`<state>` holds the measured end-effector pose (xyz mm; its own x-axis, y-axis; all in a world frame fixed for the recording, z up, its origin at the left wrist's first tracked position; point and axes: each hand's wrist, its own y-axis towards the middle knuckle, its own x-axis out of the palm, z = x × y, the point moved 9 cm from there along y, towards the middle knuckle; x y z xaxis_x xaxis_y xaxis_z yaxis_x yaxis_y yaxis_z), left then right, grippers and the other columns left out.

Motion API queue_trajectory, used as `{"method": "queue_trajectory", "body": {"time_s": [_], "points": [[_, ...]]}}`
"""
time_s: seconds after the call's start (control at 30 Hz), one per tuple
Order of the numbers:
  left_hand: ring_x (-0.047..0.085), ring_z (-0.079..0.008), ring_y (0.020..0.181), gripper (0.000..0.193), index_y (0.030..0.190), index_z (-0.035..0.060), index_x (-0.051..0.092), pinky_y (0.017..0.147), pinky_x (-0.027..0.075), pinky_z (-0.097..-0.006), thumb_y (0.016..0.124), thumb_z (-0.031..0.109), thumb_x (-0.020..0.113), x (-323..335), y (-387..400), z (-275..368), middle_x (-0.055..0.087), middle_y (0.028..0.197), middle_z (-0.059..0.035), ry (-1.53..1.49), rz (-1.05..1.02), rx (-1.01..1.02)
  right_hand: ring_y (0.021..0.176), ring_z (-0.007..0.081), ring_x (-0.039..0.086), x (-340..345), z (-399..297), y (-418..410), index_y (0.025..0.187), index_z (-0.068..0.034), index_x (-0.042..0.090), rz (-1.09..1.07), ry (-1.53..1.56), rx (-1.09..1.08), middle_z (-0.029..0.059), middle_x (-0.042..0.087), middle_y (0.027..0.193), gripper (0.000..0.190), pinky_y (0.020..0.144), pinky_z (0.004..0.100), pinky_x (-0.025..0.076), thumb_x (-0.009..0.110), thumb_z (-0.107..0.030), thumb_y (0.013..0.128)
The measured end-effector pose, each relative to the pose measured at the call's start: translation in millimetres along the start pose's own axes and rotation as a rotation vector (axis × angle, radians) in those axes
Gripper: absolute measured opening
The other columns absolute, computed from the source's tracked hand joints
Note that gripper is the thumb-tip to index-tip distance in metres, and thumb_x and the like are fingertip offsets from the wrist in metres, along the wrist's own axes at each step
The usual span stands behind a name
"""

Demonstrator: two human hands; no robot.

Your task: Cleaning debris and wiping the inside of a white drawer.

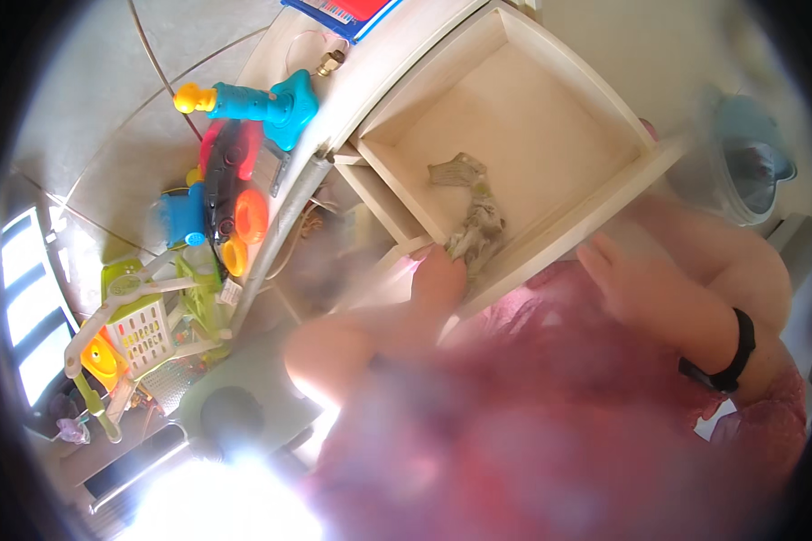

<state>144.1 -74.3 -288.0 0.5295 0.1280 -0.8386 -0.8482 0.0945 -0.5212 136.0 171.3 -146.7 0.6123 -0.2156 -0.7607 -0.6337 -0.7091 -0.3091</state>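
An open pale wooden drawer [626, 169] lies before me. Inside, near its left and front sides, is a crumpled, grey-green knitted cloth item [484, 220], perhaps a glove or sock. My left hand [440, 277] reaches over the drawer's near left corner, with its fingertips closed on the lower left edge of the cloth. Just outside the drawer's front panel, my right hand [612, 270] holds nothing that I can see; its fingers are loosely extended and partly blurred. A black band [741, 351] is around my right wrist.
A narrow wooden compartment [382, 203] adjoins the drawer's left side. Further left are a metal rail [281, 223], a blue toy stand [257, 105], a black toy car [224, 182] and a perforated white basket [142, 335]. A translucent lidded container [751, 162] stands at the right.
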Motion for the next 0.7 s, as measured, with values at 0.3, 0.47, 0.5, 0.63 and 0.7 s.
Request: {"method": "queue_trajectory", "body": {"time_s": [0.3, 0.47, 0.5, 0.63, 0.7], "points": [[0.061, -0.0372, 0.089, 0.029, 0.104, -0.0006, 0.048, 0.075, 0.050, -0.0439, 0.081, 0.016, 0.053, -152.6, 83.2, -59.5, 0.062, 0.093, -0.0223, 0.173, 0.327, -0.271, 0.070, 0.0338, 0.060, -20.8, -4.5, 27.1, 0.109, 0.000, 0.047, 0.212, -0.088, -0.015, 0.0196, 0.052, 0.104, 0.040, 0.057, 0.0411, 0.048, 0.057, -0.026, 0.081], [0.064, -0.0313, 0.084, 0.019, 0.091, 0.0033, 0.062, 0.073, 0.051, -0.0400, 0.079, 0.016, 0.054, -109.4, 91.6, -46.9, 0.066, 0.087, -0.0163, 0.367, 0.050, -0.146, 0.072, 0.0366, 0.058, 16.9, 27.8, 38.9, 0.091, -0.001, 0.052, 0.209, -0.048, 0.038, 0.0193, 0.054, 0.088, 0.020, 0.062, 0.0414, 0.048, 0.059, -0.014, 0.078], [0.065, -0.0299, 0.081, 0.017, 0.084, 0.0052, 0.066, 0.072, 0.051, -0.0390, 0.077, 0.017, 0.056, -95.1, 82.2, -26.5, 0.067, 0.084, -0.0143, 0.428, -0.091, -0.071, 0.072, 0.0366, 0.058, 16.2, 27.6, 39.7, 0.091, -0.001, 0.052, 0.206, -0.046, 0.042, 0.0193, 0.054, 0.088, 0.020, 0.062, 0.0414, 0.048, 0.059, -0.014, 0.078], [0.065, -0.0282, 0.076, 0.015, 0.076, 0.0079, 0.068, 0.064, 0.050, -0.0384, 0.071, 0.021, 0.062, -81.4, 63.6, -0.7, 0.067, 0.077, -0.0106, 0.396, -0.169, 0.074, 0.071, 0.0364, 0.058, 14.6, 35.7, 39.6, 0.082, 0.000, 0.049, 0.153, 0.596, 0.216, 0.0191, 0.053, 0.082, 0.018, 0.062, 0.0431, 0.047, 0.058, -0.015, 0.078], [0.064, -0.0305, 0.072, 0.019, 0.075, 0.0059, 0.068, 0.063, 0.049, -0.0404, 0.070, 0.023, 0.062, -71.2, 56.6, 11.5, 0.065, 0.073, -0.0129, 0.457, -0.198, 0.192, 0.070, 0.0365, 0.057, 19.3, 42.0, 37.5, 0.082, -0.001, 0.049, 0.103, 0.562, 0.296, 0.0190, 0.053, 0.082, 0.018, 0.062, 0.0436, 0.046, 0.058, -0.015, 0.078]]}}
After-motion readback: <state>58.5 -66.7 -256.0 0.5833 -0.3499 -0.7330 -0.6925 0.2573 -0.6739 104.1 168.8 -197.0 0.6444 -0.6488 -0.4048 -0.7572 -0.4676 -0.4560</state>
